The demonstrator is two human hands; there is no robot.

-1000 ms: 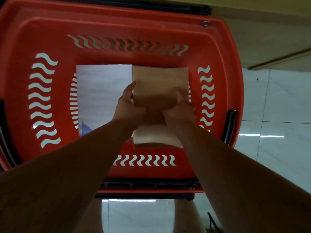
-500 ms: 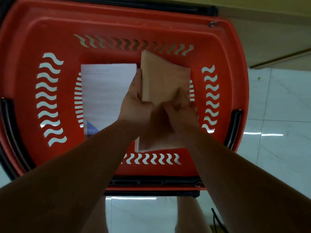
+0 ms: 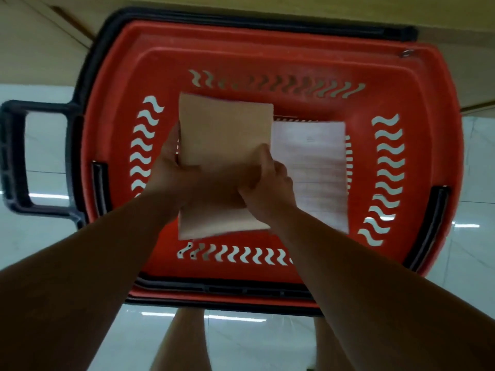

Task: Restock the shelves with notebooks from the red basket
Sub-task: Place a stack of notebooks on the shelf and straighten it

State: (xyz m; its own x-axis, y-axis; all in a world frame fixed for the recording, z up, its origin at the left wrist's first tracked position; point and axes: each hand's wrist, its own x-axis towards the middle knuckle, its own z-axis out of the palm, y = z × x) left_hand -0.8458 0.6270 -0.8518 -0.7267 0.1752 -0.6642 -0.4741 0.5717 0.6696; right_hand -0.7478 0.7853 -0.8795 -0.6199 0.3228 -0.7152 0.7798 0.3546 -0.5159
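I look straight down into the red basket point(image 3: 294, 62) on the floor. A stack of tan-covered notebooks point(image 3: 222, 132) is lifted above the basket's bottom. My left hand point(image 3: 171, 172) grips its left edge and my right hand point(image 3: 267, 183) clamps its right side, thumb on the cover. A white lined notebook point(image 3: 313, 167) lies flat in the basket to the right of the stack, partly hidden by my right wrist.
The basket has a black handle point(image 3: 16, 156) sticking out to the left and black trim along its rim. White glossy floor tiles point(image 3: 40, 236) surround it. A beige panel point(image 3: 40, 54) runs along the top. My legs point(image 3: 182, 341) stand just below the basket.
The tan stack has come up off the basket floor in both hands. The view has shifted so the basket sits further right, and a white notebook now shows on the stack's right.
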